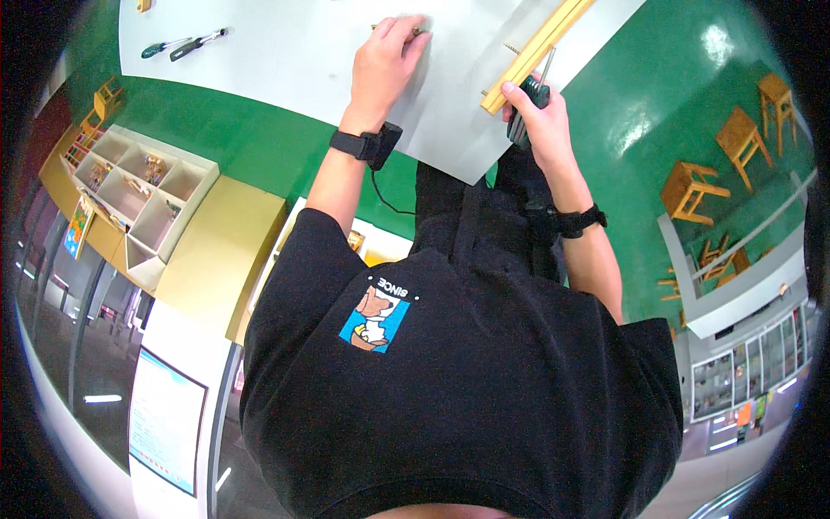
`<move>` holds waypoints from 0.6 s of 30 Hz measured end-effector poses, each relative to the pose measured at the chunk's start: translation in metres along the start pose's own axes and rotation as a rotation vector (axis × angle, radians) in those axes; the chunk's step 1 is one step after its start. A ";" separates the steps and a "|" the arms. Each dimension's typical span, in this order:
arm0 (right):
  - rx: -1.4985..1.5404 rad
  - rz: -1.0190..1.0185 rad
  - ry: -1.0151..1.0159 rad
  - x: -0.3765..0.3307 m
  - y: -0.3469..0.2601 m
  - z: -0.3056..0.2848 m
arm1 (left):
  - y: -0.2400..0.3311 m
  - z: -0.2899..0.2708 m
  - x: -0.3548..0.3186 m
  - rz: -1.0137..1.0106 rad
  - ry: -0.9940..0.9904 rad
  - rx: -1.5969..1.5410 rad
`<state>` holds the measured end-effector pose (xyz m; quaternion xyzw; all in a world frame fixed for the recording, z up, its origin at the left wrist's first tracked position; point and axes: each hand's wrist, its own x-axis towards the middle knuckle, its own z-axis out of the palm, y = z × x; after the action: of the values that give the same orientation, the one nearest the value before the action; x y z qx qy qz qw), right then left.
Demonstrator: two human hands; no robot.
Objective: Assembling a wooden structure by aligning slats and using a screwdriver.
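Observation:
My left hand (386, 69) is over the white tabletop (285, 60), its fingers curled and pinched near the far edge of the view. A small brass-coloured bit shows at the fingertips, too small to name. My right hand (545, 121) is closed around a folding hex key set (520, 130) with a dark, ribbed body and one key (548, 66) swung out. Its thumb presses on the near end of a yellow wooden strip (536, 52), which slants away to the upper right. Screws (510, 48) stick out of the strip's left side.
Two screwdrivers (199, 45) lie at the table's far left, near a small wooden piece (143, 5). The table's near corner (471, 180) points at my lap. Wooden stools (692, 192) stand on the green floor at right. A compartment shelf (186, 169) stands at left.

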<state>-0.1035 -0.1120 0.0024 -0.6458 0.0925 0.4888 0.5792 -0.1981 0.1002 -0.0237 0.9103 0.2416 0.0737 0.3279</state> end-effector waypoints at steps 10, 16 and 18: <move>0.049 -0.024 0.006 0.002 0.006 0.000 | 0.083 0.029 -0.076 -0.281 -0.154 -0.432; -0.003 -0.035 -0.033 0.008 0.001 -0.007 | 0.086 0.033 -0.071 -0.317 -0.139 -0.465; -0.003 -0.027 -0.025 0.007 0.003 -0.008 | 0.081 0.033 -0.070 -0.315 -0.122 -0.488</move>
<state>-0.0975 -0.1166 -0.0054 -0.6416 0.0758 0.4892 0.5859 -0.2183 -0.0068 0.0038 0.7588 0.3346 0.0229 0.5584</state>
